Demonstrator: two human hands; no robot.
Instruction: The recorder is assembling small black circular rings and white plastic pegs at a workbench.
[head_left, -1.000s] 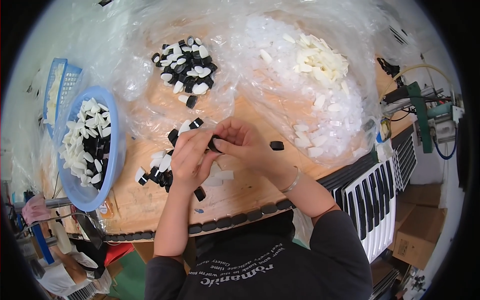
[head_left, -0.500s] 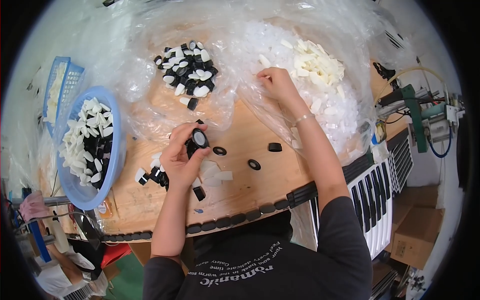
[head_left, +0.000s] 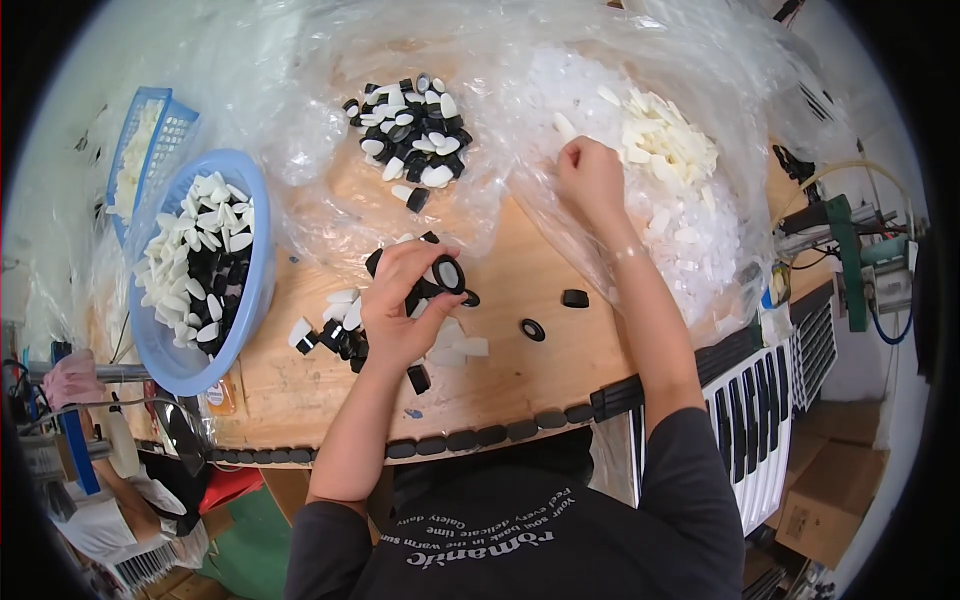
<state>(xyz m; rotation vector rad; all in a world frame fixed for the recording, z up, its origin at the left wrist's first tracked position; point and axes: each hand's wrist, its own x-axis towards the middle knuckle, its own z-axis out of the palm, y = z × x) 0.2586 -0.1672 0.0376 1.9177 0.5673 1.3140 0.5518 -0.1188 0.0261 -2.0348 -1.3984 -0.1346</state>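
My left hand (head_left: 405, 300) is near the middle of the wooden table (head_left: 300, 380), closed on a small black round part with a white face (head_left: 447, 273). Under and beside it lie loose black and white parts (head_left: 335, 325). My right hand (head_left: 590, 175) reaches far right into a heap of clear and cream plastic pieces (head_left: 670, 150) on plastic sheet, fingers curled on the pieces; whether it grips one I cannot tell. A black ring (head_left: 532, 329) and a black cap (head_left: 575, 298) lie on the wood between my arms.
A pile of black and white parts (head_left: 410, 125) sits on clear plastic at the back. A blue bowl (head_left: 255, 300) with black and white parts stands at the left, a blue basket (head_left: 140, 150) behind it. Machinery and cables (head_left: 850, 260) stand at the right edge.
My hands were together at the table's middle a second ago. My right hand has since moved away up and right into the clear pieces; my left hand keeps the black part.
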